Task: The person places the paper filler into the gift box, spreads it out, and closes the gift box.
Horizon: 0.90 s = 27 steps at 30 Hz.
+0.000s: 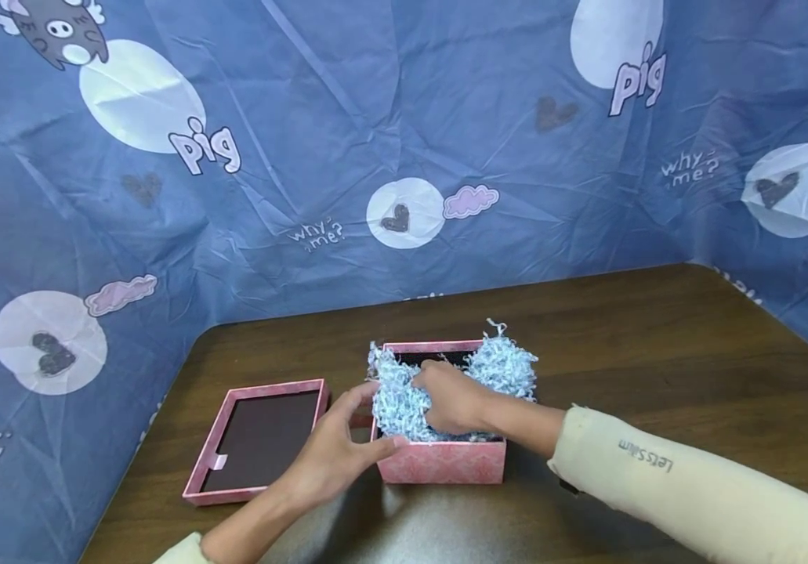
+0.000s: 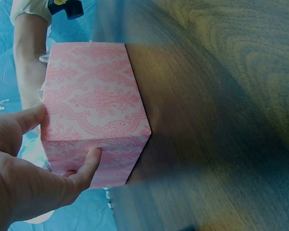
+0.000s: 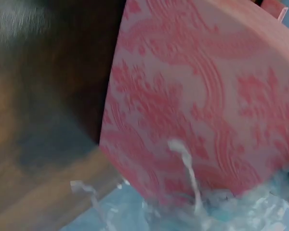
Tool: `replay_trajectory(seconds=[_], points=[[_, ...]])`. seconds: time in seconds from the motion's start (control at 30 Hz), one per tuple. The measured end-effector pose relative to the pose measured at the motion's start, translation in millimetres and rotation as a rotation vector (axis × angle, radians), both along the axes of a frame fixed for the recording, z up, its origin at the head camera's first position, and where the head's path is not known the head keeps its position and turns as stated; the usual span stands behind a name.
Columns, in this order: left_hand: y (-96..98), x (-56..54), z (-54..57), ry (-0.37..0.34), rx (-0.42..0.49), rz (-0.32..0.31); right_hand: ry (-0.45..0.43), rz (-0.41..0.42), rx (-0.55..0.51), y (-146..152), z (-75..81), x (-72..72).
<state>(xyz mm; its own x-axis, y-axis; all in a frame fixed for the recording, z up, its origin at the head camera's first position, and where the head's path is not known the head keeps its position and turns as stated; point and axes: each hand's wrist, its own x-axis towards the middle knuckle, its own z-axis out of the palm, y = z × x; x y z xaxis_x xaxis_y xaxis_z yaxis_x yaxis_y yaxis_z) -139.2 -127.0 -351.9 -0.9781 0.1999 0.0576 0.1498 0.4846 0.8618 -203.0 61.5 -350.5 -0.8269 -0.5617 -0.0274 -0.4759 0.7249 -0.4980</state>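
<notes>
A pink damask-patterned gift box stands on the table, filled with light blue shredded paper that spills over its rim. My left hand grips the box at its near left corner, thumb on the front rim and fingers along the left side. In the left wrist view the same hand lies against the patterned wall. My right hand reaches into the box, its fingertips buried in the shredded paper. Part of the dark interior shows along the back. In the right wrist view, strands hang by the box wall.
The box's lid lies upturned to the left, with a pink rim, dark inside and a small pale tab. Under everything is a brown wooden table. A blue printed cloth hangs behind and around it.
</notes>
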Motion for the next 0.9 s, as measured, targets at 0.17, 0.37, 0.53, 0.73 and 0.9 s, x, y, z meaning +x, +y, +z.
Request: replay_trajectory(seconds=[0.17, 0.37, 0.53, 0.73, 0.9], points=[[0.3, 1.3, 0.8, 0.005, 0.013, -0.013, 0.013, 0.013, 0.042, -2, -6.9, 1.9], [-0.1, 2.2, 0.4, 0.005, 0.018, -0.005, 0.016, 0.017, 0.063, -1, -2.4, 3.4], [-0.1, 0.5, -1.5, 0.013, 0.016, -0.004, 0.067, 0.007, 0.133, -1, 4.6, 7.2], [0.1, 0.0, -1.8, 0.019, 0.011, -0.010, 0.167, -0.005, 0.179, 2, 11.9, 17.5], [0.3, 0.2, -1.5, 0.020, 0.025, -0.014, 0.309, 0.030, 0.148, 6, 17.4, 25.3]])
